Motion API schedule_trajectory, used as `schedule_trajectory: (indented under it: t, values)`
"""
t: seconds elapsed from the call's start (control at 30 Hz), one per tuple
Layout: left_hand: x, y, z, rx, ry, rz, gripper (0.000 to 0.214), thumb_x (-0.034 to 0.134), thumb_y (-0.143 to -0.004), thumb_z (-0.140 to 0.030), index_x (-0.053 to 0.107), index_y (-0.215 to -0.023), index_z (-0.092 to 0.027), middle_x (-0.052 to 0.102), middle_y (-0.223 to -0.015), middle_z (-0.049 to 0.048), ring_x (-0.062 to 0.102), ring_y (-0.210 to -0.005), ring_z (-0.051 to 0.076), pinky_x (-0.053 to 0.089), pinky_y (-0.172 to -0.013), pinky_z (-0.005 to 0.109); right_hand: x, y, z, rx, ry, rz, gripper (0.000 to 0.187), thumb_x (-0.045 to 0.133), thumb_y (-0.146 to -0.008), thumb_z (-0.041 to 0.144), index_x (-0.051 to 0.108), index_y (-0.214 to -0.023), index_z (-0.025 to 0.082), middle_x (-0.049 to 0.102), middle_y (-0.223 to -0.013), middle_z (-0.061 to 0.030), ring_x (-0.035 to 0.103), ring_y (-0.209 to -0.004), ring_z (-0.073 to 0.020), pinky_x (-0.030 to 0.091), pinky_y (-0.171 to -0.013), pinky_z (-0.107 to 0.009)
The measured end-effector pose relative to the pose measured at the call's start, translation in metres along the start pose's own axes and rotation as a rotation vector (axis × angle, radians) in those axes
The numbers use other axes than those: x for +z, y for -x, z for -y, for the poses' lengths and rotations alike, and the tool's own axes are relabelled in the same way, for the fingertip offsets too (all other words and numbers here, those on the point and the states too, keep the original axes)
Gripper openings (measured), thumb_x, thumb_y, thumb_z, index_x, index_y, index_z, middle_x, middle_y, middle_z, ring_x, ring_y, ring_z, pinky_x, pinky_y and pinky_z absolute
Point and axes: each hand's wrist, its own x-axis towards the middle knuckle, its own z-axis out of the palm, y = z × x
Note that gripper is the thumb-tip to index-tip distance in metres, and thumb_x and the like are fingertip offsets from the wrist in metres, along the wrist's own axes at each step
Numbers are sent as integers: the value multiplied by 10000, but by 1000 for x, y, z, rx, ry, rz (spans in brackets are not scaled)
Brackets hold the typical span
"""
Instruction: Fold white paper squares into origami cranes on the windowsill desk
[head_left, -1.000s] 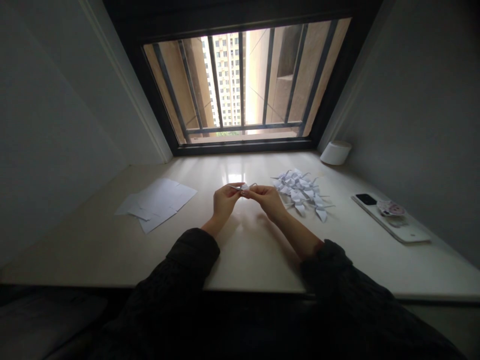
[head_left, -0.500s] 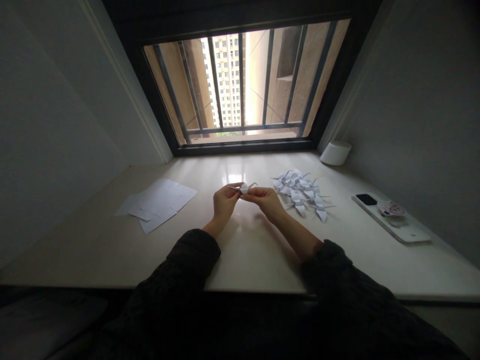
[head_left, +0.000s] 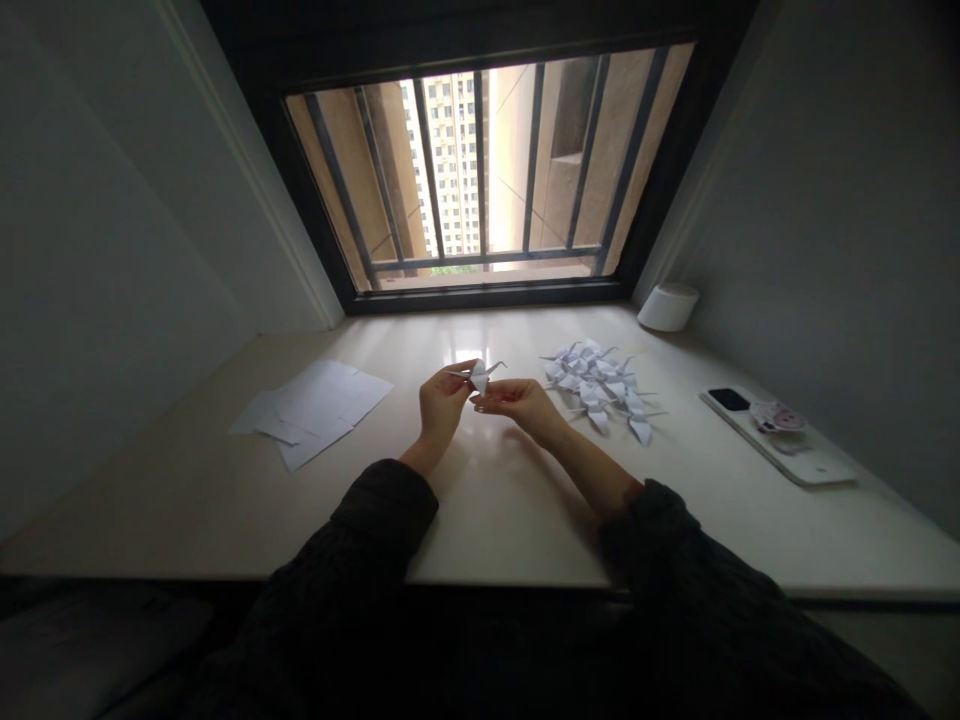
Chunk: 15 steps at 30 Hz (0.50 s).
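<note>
A white folded paper crane (head_left: 479,376) is held up over the middle of the white counter, its thin points sticking out left and right. My left hand (head_left: 444,402) pinches it from the left, the fingers partly behind it. From the lower right my right hand (head_left: 523,404) reaches in, thumb and fingertips closed at the crane's lower wing; the exact contact is too small to see. To the right of my right hand lies a cluster of several finished paper cranes (head_left: 596,380), some overlapping.
Loose white paper sheets (head_left: 330,400) overlap on the left of the counter (head_left: 495,520). A phone (head_left: 814,460) with a round grip lies at the right. Near the right wall stands a white round container (head_left: 669,307). A barred window (head_left: 480,185) rises behind.
The crane has turned so that its wing faces me and its thin point angles up to the right. My right fingers have shifted slightly down and left along it.
</note>
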Motion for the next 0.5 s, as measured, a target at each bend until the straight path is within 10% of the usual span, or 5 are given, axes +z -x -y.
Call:
schedule_trajectory:
  t: [0.5]
  values:
    - [-2,5,-9,97,-287,85,382,735,-684,-263,687,-1063,-246,732,-861,34,683,-738,176,506,-621,249,-42,-3,26,-314,701,-239,286,688,-709,508,756,-845,266,696,-832,-45,563,-658,-157,417,-612,-304]
